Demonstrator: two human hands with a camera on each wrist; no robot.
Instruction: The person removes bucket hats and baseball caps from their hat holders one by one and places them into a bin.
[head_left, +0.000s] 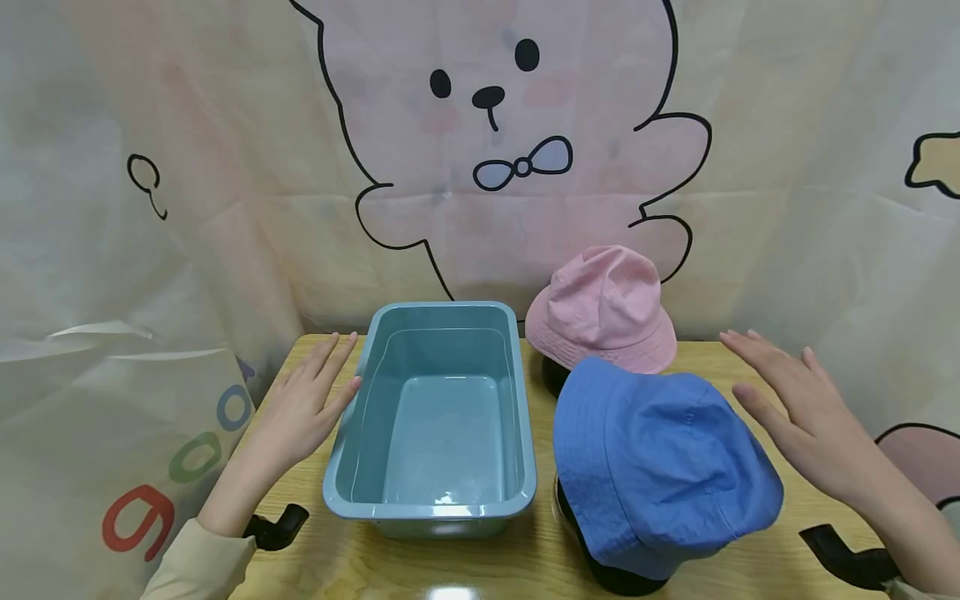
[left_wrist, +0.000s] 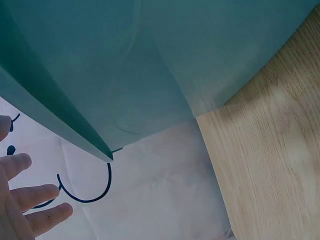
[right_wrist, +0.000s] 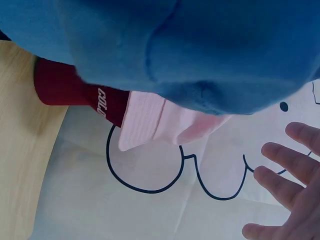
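Note:
A light blue plastic basin stands on the wooden table, its inside bare. Along its left rim my left hand hovers with fingers stretched forward, holding nothing. To the basin's right, a blue bucket hat sits tilted over a dark support. Behind it a pink bucket hat rests on another stand, which shows in the right wrist view as a dark red holder with white lettering. My right hand is just right of the blue hat, fingers extended and spread, with nothing in it.
The wooden table ends at a back edge against a hanging cloth printed with a bear cartoon. More cloth hangs on the left and right sides. Black wrist straps jut out below each hand.

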